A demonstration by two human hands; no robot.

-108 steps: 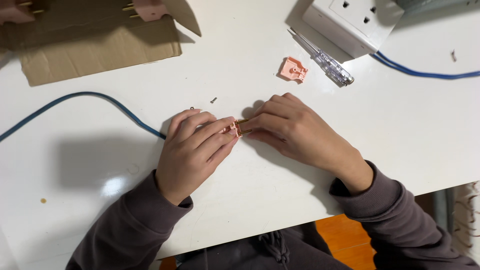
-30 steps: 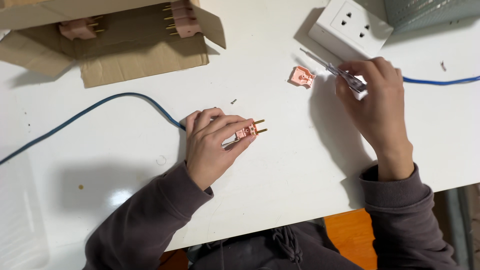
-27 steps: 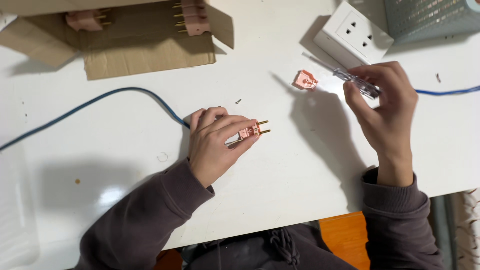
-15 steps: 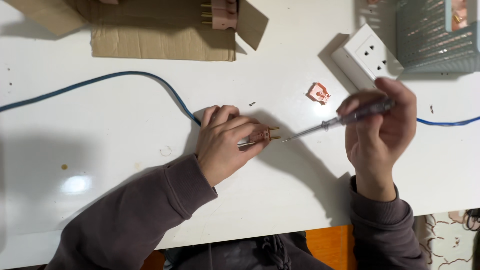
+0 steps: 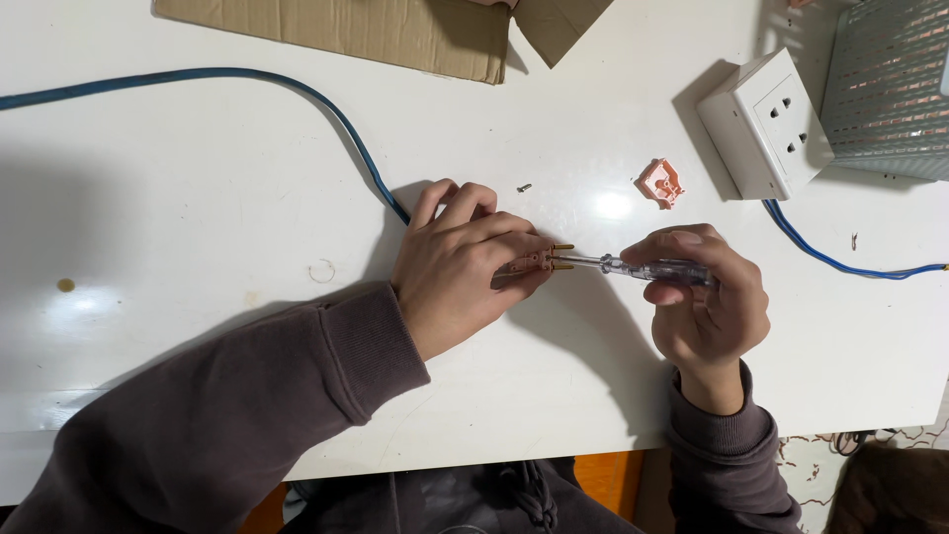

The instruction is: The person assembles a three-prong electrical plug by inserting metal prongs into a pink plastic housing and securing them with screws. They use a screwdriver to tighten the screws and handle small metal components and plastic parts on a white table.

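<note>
The pink plug (image 5: 539, 261) with brass prongs lies on the white surface (image 5: 198, 227), pinned down by the left hand (image 5: 465, 267), whose fingers close over its body so that only the prong end shows. The blue cable (image 5: 297, 89) runs out from under this hand toward the far left. The right hand (image 5: 707, 302) grips a screwdriver (image 5: 643, 268) with a clear handle. A second ago this hand was picking the tool up near the white socket box (image 5: 766, 124); now the tool is lowered and its tip meets the plug between the prongs. So the reaching is finished and the work on the plug can begin. A pink cover piece (image 5: 659, 182) and a small screw (image 5: 524, 187) lie apart, beyond the hands.
</note>
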